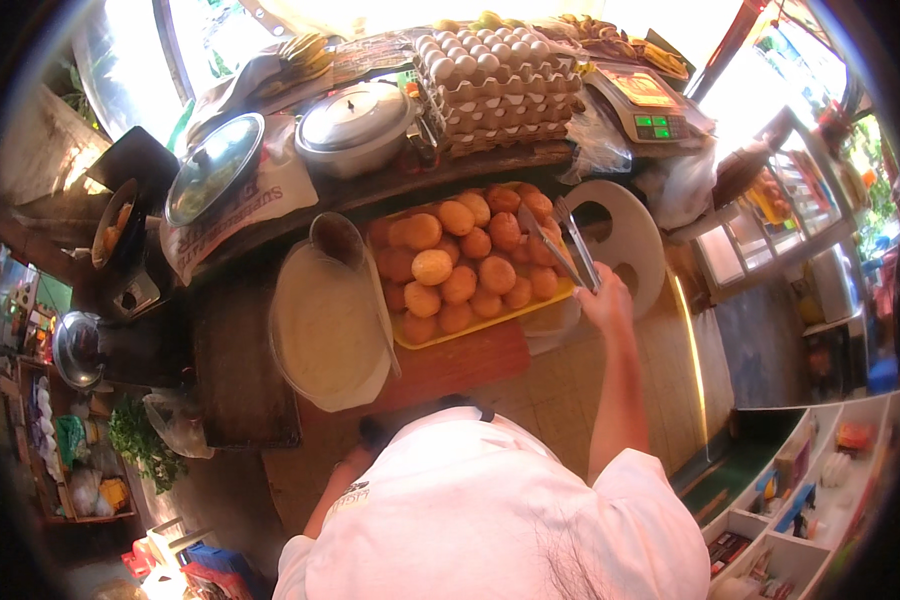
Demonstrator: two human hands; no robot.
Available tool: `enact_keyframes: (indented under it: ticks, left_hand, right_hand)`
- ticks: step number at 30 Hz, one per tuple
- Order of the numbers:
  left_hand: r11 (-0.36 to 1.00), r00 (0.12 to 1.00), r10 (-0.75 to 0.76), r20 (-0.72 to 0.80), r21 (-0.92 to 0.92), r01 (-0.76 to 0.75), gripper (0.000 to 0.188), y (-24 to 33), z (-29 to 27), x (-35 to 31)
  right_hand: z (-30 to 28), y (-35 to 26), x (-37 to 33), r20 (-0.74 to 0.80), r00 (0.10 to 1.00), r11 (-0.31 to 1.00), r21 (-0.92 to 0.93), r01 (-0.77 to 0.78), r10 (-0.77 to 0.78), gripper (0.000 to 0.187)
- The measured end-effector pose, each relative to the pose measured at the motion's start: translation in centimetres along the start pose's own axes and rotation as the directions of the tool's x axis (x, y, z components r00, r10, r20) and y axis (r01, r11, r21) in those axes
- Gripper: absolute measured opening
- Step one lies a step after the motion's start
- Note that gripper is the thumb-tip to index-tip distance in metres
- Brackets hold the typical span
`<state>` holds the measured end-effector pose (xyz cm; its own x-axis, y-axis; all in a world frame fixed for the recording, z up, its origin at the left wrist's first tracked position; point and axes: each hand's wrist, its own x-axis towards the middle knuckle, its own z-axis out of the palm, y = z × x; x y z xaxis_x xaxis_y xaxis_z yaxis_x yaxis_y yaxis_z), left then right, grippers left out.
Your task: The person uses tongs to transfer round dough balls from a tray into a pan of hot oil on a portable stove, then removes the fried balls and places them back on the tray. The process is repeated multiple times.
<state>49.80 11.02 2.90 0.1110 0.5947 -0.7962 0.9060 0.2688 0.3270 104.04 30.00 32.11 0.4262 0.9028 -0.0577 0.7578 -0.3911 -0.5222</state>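
My right hand point(606, 300) is closed round the handle end of metal tongs point(580, 250). The two arms of the tongs are spread apart over the right end of a yellow tray point(425, 344). Piled in that tray are many round, orange-brown fried balls point(458, 284); I cannot tell whether the tongs touch any of them. Low beside my body is my left hand point(358, 458), next to something dark, and its fingers are hidden. Left of the tray stands a pale oval basin point(325, 325) of whitish batter or liquid, with a ladle point(337, 240) at its far rim.
Behind the tray are stacked egg cartons point(500, 95), a lidded metal pot point(355, 120), a glass-lidded pan point(215, 170) and a digital scale point(645, 105). A white plastic stool point(645, 235) is right of the tray. Compartmented shelving point(805, 490) stands at the lower right.
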Motion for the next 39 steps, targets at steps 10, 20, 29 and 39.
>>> enact_keyframes:
  ticks: [10,20,29,39]
  left_hand:
    - [0.998,0.999,-0.032,-0.022,-0.048,0.031,0.036,-1.1,1.6,-1.2]
    - [0.996,0.998,-0.051,-0.027,-0.071,0.049,0.036,-2.0,2.3,-1.7]
    - [0.997,0.999,-0.041,-0.034,-0.063,0.039,0.036,-2.1,2.0,-1.2]
    - [0.997,0.999,-0.03,-0.046,-0.066,0.027,0.036,-1.6,1.7,-0.5]
  right_hand:
    - [2.8,1.4,6.8,0.129,0.988,0.986,0.131,-0.105,0.088,0.052]
    - [-1.2,3.6,7.8,0.39,0.92,0.929,0.322,-0.184,0.047,0.05]
    - [-2.5,3.0,6.8,0.341,0.939,0.918,0.358,-0.17,0.04,0.051]
    - [-1.1,4.7,6.1,0.279,0.96,0.953,0.279,-0.116,0.035,0.051]
